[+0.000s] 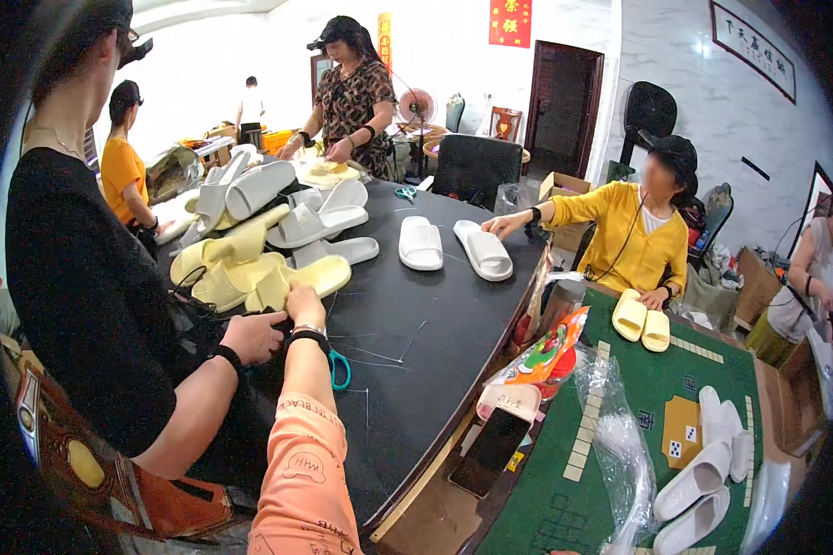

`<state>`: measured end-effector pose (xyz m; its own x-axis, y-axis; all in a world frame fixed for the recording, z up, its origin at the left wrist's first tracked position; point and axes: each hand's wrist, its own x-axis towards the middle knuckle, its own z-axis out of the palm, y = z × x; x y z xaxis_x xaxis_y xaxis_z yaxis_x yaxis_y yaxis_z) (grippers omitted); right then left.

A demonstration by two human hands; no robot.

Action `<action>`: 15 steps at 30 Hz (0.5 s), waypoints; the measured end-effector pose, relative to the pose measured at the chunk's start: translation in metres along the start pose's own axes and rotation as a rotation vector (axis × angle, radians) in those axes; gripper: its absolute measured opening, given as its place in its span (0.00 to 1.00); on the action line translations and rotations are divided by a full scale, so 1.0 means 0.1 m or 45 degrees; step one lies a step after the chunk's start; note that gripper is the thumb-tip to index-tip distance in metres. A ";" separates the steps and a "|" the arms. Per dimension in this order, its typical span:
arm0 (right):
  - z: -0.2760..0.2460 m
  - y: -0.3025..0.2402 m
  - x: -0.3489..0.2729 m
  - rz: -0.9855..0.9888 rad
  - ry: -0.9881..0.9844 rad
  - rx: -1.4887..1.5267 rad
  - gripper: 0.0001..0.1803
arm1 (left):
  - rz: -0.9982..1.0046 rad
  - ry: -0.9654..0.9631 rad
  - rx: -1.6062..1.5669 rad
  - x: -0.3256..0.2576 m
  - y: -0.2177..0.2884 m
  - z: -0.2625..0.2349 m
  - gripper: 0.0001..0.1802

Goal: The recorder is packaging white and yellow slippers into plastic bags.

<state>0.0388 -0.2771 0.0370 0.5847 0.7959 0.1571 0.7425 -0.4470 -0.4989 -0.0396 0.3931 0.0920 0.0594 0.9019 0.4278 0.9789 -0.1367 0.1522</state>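
My left hand [305, 305], at the end of an orange printed sleeve with a black wristband, reaches across the dark table. Its fingers are closed on a pale yellow slide slipper [322, 276] at the near edge of a pile. More yellow slippers [220, 285] and white slippers [259, 190] lie heaped behind it. Right beside my wrist is the hand of a person in black [250, 339]; what it holds is hidden. Teal-handled scissors [341, 371] lie by my forearm. At most a sliver of my right hand shows at the bottom edge, with its fingers hidden.
A yellow-sleeved person across the table touches one of two white slippers [421, 244]. On the green mat [546, 481] to the right are yellow slippers [640, 321], white slippers [694, 486] and clear plastic wrap [620, 453]. A phone [491, 451] lies between the surfaces. Loose threads cross the black tabletop [416, 305].
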 end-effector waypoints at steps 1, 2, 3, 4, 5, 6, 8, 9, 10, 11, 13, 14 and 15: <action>-0.01 0.00 -0.01 -0.005 0.000 0.001 0.21 | -0.012 0.052 -0.008 -0.02 0.09 -0.07 0.12; -0.01 0.01 -0.01 -0.018 0.007 -0.007 0.21 | 0.088 0.030 -0.028 -0.01 0.16 -0.17 0.11; 0.01 0.02 0.01 -0.036 -0.009 -0.019 0.20 | 0.090 0.043 -0.093 0.06 0.15 -0.01 0.10; 0.01 0.03 -0.01 -0.024 -0.013 -0.025 0.20 | 0.206 0.134 -0.128 -0.03 0.34 -0.18 0.09; 0.02 0.04 -0.01 -0.028 -0.001 -0.032 0.20 | 0.263 0.146 -0.054 -0.07 0.57 -0.38 0.11; 0.01 0.05 -0.03 -0.056 0.007 -0.030 0.20 | 0.301 0.194 -0.158 -0.02 0.63 -0.50 0.11; -0.05 0.01 -0.04 -0.032 0.008 -0.030 0.20 | 0.429 0.429 -0.493 -0.13 0.87 -0.85 0.14; -0.04 0.03 -0.07 -0.061 0.034 -0.012 0.19 | 0.420 0.424 -0.554 -0.18 0.98 -1.08 0.15; -0.03 0.05 -0.07 -0.101 0.065 0.006 0.19 | 0.457 0.549 -0.573 -0.16 1.04 -1.18 0.13; -0.03 0.06 -0.08 -0.063 0.078 0.003 0.19 | 0.501 0.564 -0.692 -0.26 1.17 -1.38 0.13; -0.02 0.09 -0.13 -0.033 -0.012 -0.022 0.21 | 0.598 0.517 -0.861 -0.55 1.31 -1.89 0.13; -0.02 0.07 -0.09 -0.098 0.038 -0.017 0.22 | 0.652 0.454 -0.911 -0.68 1.34 -2.09 0.13; 0.01 0.11 -0.06 -0.159 0.084 -0.017 0.23 | 0.743 0.547 -1.037 -0.84 1.37 -2.26 0.12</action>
<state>0.0432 -0.2863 0.0295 0.5073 0.8173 0.2733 0.8149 -0.3519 -0.4605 0.0454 0.2058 0.2780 0.2445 0.4131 0.8773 0.3889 -0.8705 0.3015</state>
